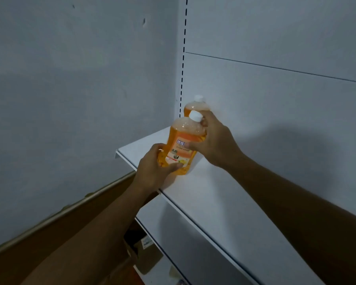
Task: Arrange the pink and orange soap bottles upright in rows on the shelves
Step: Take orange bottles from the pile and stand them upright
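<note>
While the orange bottle [182, 144] stands on the shelf [203, 194] at frame centre, your left hand [152, 169] grips its base, right hand [211, 138] its neck; second orange bottle [194, 105] directly behind.

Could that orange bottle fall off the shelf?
It could. The front bottle sits close to the shelf's front edge and looks a bit tilted, so if the left hand and right hand let go too soon it might tip off. It is also right in front of the back bottle, so a push could knock that one over.
</note>
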